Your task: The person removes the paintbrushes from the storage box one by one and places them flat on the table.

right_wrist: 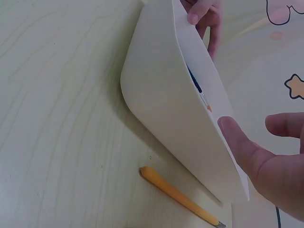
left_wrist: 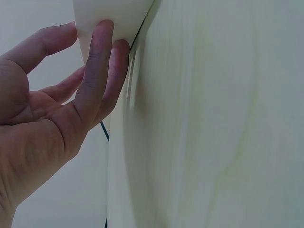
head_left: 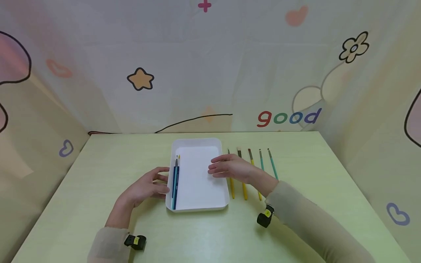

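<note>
A white rectangular tray (head_left: 200, 175) lies on the table, with blue-handled paintbrushes (head_left: 177, 182) side by side along its left wall. My left hand (head_left: 146, 186) is at the tray's left side, fingers spread and fingertips touching the outer wall; the left wrist view has those fingertips (left_wrist: 102, 33) on the white wall. Over the tray's right rim hovers my right hand (head_left: 231, 168), fingers loosely extended and holding nothing. In the right wrist view its thumb (right_wrist: 237, 137) is close beside the rim. To the right of the tray, partly covered by my right forearm, are yellow-handled paintbrushes (head_left: 245, 191).
Two teal-handled paintbrushes (head_left: 272, 164) lie farthest right in the row, pointing away from me. The pale wood-grain table (head_left: 204, 237) ends at a printed cloth backdrop (head_left: 197, 80), with more cloth along both sides.
</note>
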Motion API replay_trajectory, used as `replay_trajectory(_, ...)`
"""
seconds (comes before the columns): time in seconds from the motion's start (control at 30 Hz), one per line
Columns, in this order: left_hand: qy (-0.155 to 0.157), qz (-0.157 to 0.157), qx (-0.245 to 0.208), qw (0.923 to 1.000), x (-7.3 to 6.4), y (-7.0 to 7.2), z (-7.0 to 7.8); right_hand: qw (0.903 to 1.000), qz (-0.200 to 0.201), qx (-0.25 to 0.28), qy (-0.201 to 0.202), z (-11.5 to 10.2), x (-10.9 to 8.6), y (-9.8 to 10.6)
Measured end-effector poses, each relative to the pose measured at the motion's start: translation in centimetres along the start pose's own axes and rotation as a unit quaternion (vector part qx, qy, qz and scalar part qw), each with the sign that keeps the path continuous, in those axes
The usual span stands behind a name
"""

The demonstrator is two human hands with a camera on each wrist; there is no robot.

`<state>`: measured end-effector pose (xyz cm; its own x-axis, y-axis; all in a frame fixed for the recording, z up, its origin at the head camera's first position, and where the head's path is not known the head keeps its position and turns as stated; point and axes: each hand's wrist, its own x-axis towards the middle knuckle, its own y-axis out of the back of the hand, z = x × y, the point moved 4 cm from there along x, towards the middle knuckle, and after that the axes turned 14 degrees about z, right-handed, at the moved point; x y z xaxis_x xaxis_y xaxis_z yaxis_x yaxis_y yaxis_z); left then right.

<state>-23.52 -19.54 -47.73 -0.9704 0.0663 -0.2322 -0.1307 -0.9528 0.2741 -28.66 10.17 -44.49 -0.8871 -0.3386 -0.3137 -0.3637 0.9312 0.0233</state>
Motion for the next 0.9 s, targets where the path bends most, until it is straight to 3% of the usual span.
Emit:
replay_trajectory(0.4,-0.002,-0.003,0.001,1.0,-0.1,-0.1,0.1,0.9989,0.001,0.01,-0.046,1.4,1.3,-3.2)
replay_trajectory(0.9,0.003,-0.011,0.007,0.9999,-0.2,-0.3,0.3,0.9964,-0.013,0.048,-0.069,2.2,2.1,-6.9)
